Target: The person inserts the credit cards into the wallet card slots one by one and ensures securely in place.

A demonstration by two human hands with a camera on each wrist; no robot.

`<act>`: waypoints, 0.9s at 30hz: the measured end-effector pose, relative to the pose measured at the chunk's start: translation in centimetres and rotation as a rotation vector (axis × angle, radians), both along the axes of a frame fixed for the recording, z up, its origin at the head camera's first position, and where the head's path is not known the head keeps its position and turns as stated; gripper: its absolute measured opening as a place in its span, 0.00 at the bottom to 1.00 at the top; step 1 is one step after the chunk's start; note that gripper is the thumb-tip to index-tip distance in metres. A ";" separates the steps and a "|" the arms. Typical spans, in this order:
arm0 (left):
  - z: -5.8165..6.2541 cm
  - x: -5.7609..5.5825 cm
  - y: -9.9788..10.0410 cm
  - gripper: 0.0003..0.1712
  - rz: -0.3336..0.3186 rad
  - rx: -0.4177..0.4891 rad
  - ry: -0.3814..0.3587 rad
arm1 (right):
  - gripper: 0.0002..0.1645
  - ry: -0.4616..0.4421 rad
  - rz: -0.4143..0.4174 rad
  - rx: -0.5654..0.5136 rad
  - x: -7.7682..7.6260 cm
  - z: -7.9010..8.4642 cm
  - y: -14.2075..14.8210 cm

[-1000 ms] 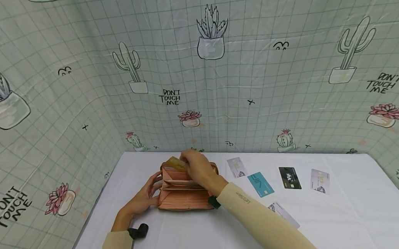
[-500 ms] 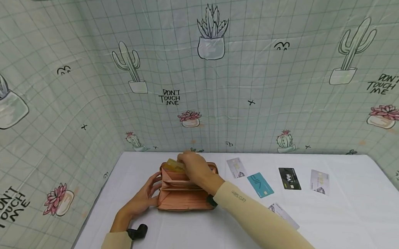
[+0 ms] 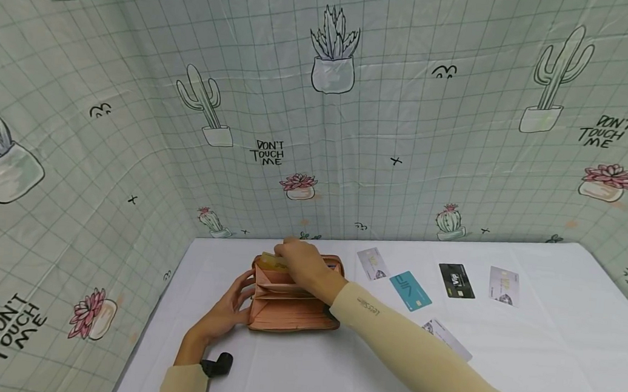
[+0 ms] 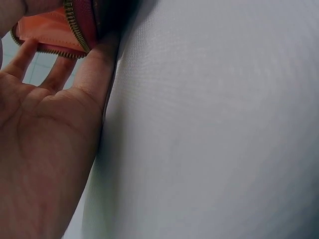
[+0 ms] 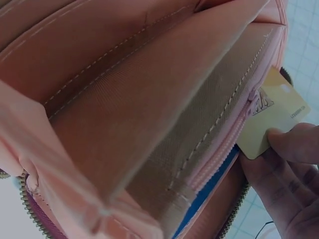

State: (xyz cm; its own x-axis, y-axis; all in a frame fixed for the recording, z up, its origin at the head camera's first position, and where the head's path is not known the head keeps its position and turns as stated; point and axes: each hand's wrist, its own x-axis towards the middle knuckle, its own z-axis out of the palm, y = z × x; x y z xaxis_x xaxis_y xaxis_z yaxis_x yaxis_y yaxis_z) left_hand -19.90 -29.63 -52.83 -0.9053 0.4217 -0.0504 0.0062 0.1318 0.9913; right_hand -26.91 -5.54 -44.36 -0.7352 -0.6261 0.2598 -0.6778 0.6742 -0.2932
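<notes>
A salmon-coloured zip-around wallet (image 3: 294, 322) stands spread at the table's back left, its compartments facing up. My left hand (image 3: 223, 314) holds its left side; in the left wrist view, fingers (image 4: 97, 69) reach around the brass-toothed edge. Over the back compartment, my right hand (image 3: 309, 267) pinches a gold card (image 5: 274, 117) between thumb and fingers. The card's lower edge is hidden behind the wallet's pink inner zipper (image 5: 224, 154). A blue strip (image 5: 209, 184) shows inside that same back section.
To the wallet's right lie a silver card (image 3: 373, 264), a teal card (image 3: 410, 291), a black VIP card (image 3: 456, 280) and another silver card (image 3: 504, 286). One more silver card (image 3: 448, 339) is partly behind the right sleeve. A patterned cloth wall (image 3: 374, 121) rises behind the white table.
My right hand has shifted slightly left and down with the gold card, which now shows less above the wallet. My left hand and the wallet have barely moved.
</notes>
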 end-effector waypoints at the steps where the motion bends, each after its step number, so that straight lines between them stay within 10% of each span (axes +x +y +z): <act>1: 0.0 0.0 0.0 0.61 0.003 -0.001 -0.001 | 0.07 0.001 0.002 0.005 0.0 0.0 0.0; 27: 0.0 0.0 0.0 0.60 0.006 -0.015 -0.004 | 0.16 -0.002 0.090 0.016 -0.2 0.3 0.3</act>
